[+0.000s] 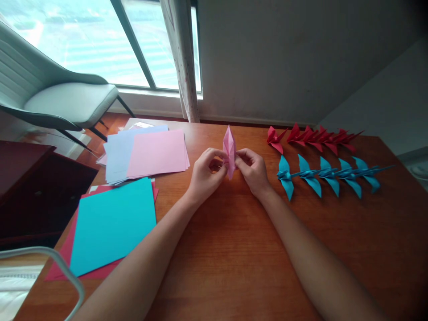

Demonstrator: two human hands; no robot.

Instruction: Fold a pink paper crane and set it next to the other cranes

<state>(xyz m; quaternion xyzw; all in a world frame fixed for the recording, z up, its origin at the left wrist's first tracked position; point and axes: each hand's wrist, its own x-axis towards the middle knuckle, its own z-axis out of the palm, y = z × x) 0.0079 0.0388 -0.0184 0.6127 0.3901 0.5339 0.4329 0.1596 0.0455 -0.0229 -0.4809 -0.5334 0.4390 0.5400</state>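
Note:
Between my two hands, over the middle of the wooden table, is a pink origami piece, narrow and pointed at its upper end. My left hand pinches its left side with thumb and fingers. On the opposite side, my right hand grips the edge between thumb and bent fingers. Part of the lower folds is covered by the fingertips. To the right of my hands lie a row of blue paper cranes and, behind it, a row of red paper cranes.
Pink sheets overlap pale blue sheets at the table's left. Nearer me, turquoise paper rests on red paper. A chair stands by the window, and a curved grey rail shows at lower left.

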